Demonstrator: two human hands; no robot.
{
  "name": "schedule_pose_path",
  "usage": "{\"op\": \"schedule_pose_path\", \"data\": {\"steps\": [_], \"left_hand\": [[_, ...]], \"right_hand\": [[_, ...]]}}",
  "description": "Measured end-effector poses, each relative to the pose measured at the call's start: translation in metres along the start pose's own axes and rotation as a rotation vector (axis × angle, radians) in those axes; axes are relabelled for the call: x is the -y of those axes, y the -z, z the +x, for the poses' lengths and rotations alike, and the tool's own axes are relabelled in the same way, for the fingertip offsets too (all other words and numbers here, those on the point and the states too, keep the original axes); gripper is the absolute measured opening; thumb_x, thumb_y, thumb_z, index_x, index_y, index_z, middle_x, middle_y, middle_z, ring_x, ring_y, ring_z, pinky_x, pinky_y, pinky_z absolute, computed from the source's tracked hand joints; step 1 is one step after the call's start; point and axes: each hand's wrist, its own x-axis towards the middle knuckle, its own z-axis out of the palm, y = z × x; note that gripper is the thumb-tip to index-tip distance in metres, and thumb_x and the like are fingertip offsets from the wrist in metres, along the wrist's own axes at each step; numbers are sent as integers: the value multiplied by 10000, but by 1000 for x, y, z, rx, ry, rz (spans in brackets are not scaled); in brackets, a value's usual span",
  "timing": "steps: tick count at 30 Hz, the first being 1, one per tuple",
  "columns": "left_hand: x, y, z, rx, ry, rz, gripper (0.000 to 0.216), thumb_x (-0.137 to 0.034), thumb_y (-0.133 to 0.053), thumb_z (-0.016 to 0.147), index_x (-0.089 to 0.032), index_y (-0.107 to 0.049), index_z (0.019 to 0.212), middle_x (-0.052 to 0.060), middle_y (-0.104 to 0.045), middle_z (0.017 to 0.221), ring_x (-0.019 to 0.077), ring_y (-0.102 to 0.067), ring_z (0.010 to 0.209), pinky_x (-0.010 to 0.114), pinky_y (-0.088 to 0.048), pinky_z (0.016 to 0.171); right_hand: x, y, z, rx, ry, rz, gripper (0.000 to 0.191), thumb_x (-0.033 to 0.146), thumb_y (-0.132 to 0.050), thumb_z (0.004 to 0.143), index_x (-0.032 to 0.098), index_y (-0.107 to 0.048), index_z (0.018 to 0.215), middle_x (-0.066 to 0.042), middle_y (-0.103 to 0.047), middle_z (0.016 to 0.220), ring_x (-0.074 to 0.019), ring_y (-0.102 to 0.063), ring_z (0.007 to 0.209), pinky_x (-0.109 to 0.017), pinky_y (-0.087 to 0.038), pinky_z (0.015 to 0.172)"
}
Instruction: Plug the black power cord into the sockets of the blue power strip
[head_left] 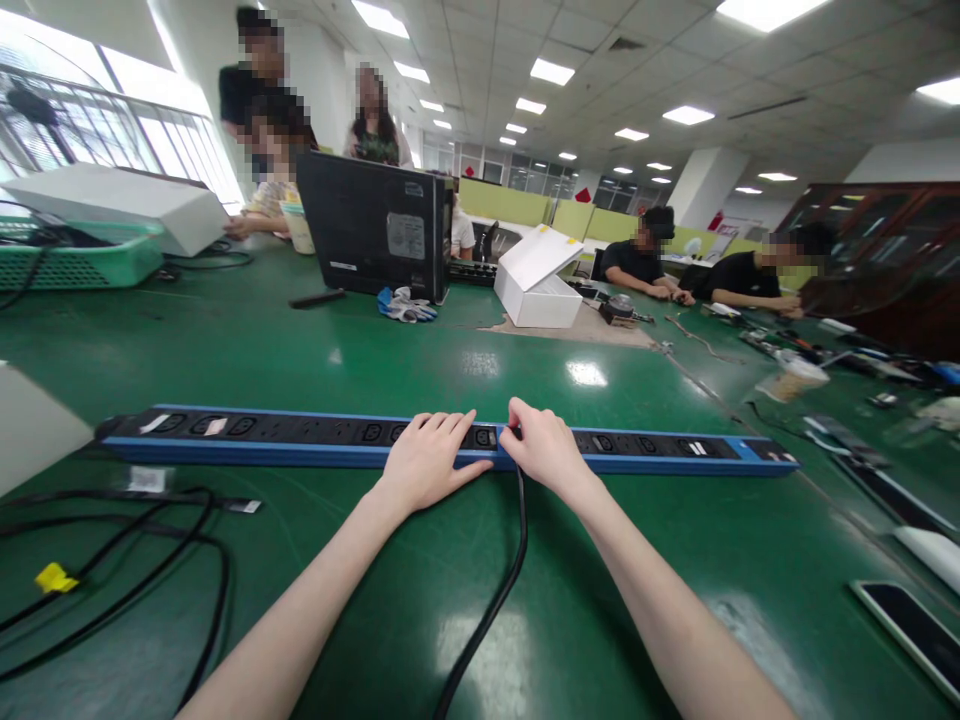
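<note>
A long blue power strip (300, 462) with a black socket face lies across the green table. My left hand (427, 455) rests flat on its middle, fingers stretched over the sockets and thumb apart along the near side. Just right of it, my right hand (546, 445) is closed, fingers bent, on the end of a black power cable (521, 530) at the strip. The fingers hide that cable end, so I cannot tell whether it sits in a socket. From there the cable runs down toward the table's near edge.
More black cables (214, 590) with a yellow tag (56, 578) lie at left. A phone (911, 630) lies at right. Behind are a black computer case (375, 225), gloves (406, 305), a white box (541, 300) and a green basket (97, 260). Several people are around the table.
</note>
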Motion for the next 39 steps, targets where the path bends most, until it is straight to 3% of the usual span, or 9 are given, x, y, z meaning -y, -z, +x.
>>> {"op": "schedule_pose_path", "data": {"steps": [11,16,34,39], "left_hand": [[-1,3,0,-3,2,2,764,-719,-440,914,-243,-426,1512,126,-604,1395,313,-545,1258,473,-341,1099],[-1,3,1,2,-1,5,760,-724,-436,913,-253,-431,1510,121,-605,1396,309,-553,1251,465,-344,1095],[-5,3,4,12,-8,24,743,-698,-451,920,-271,-409,1526,109,-596,1415,300,-549,1269,468,-351,1112],[-8,7,6,28,-22,47,726,-683,-455,928,-253,-427,1513,112,-585,1433,301,-549,1277,469,-367,1108]], "right_hand": [[6,4,-3,32,-6,-52,223,366,-433,983,240,-577,1098,-63,-683,883,-219,-641,818,-279,-336,698],[4,6,0,70,-7,-33,181,376,-484,946,249,-577,1037,-51,-685,884,-225,-647,835,-277,-345,688],[15,10,-9,25,-38,-108,255,320,-414,982,242,-532,1194,-92,-712,931,-264,-693,851,-327,-434,754],[10,13,-10,10,-20,-47,220,324,-434,972,231,-534,1144,-89,-716,919,-256,-698,845,-316,-441,746]]}}
